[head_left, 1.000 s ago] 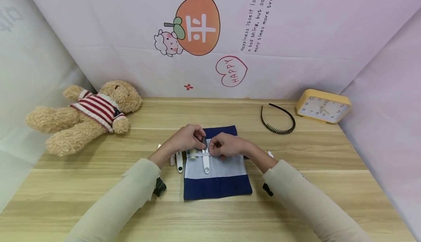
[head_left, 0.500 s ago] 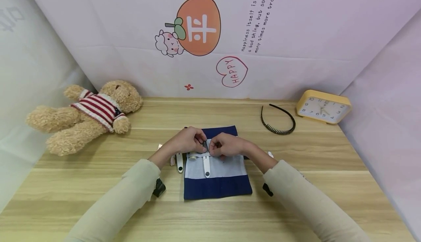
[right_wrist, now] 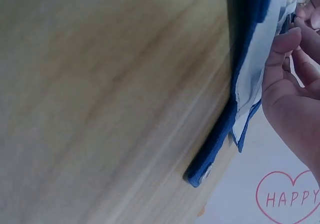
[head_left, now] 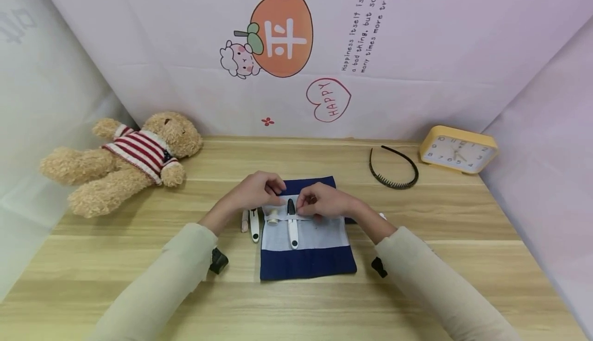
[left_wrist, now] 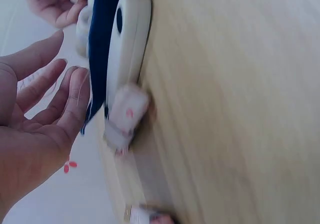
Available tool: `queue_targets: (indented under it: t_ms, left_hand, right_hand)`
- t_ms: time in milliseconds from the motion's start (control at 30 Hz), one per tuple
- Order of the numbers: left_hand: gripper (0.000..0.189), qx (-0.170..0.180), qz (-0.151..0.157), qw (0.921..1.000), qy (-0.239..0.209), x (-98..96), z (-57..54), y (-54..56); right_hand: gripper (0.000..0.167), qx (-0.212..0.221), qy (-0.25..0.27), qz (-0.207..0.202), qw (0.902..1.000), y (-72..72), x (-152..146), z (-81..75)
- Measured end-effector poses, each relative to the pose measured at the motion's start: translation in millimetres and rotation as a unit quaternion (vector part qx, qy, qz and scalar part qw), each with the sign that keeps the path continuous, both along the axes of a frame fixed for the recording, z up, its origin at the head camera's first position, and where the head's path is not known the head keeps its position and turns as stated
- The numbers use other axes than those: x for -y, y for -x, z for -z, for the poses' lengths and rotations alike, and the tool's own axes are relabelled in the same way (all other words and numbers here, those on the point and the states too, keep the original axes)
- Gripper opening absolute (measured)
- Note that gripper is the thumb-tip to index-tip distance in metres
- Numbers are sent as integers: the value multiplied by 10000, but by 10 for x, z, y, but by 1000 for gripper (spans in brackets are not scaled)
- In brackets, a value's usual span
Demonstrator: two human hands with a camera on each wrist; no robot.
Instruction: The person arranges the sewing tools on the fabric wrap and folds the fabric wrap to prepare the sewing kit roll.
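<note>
A navy and pale grey cloth roll (head_left: 308,265) lies unrolled on the table, crossed by a thin white elastic band (head_left: 282,218). A slim white-handled tool with a black tip (head_left: 293,232) sits under the band, beside a cream thread spool (head_left: 273,219). My right hand (head_left: 326,200) pinches the band just right of the black tip. Fingers loosely bent and holding nothing, my left hand (head_left: 258,190) hovers over the roll's upper left edge. A second white tool (left_wrist: 129,38) lies along the roll's left side, next to a small pale pink item (left_wrist: 129,108).
A teddy bear (head_left: 139,155) in a striped sweater lies at the back left. A black toothed headband (head_left: 395,182) and a yellow clock (head_left: 456,150) are at the back right. White printed cloth walls (head_left: 394,104) enclose the table on three sides.
The white tool slid toward me under the band, exposing its black tip. My left hand let go of it and drew away to the left. The right hand stayed nearly still.
</note>
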State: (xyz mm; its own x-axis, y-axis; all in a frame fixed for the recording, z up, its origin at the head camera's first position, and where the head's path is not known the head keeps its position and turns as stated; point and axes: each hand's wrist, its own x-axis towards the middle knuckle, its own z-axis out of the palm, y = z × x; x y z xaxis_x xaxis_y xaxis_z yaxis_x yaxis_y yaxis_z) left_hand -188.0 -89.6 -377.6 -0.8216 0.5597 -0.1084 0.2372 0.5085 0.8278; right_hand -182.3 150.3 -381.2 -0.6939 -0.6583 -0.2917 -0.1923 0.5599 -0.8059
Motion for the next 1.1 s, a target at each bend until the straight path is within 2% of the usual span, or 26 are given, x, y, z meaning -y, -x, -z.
queue_targets:
  t_ms: [233,500,767,967,1100]
  left_hand:
    - [33,32,-142,9999,-43,215,-73,-1]
    - [33,158,-505,9986,-87,399,-89,-21]
    - [37,166,-487,9986,-119,498,-19,-7]
    - [37,71,-523,9985,108,519,40,-1]
    - [38,32,-433,9988,220,508,71,-9]
  right_hand:
    - [8,24,272,303,9992,35,-81,-83]
    - [12,245,295,395,9985,18,-156,-95]
    - [15,260,249,421,9985,0,-243,-58]
    - [21,289,140,347,9989,7,-295,-28]
    - [20,260,11,263,9993,12,-311,-27]
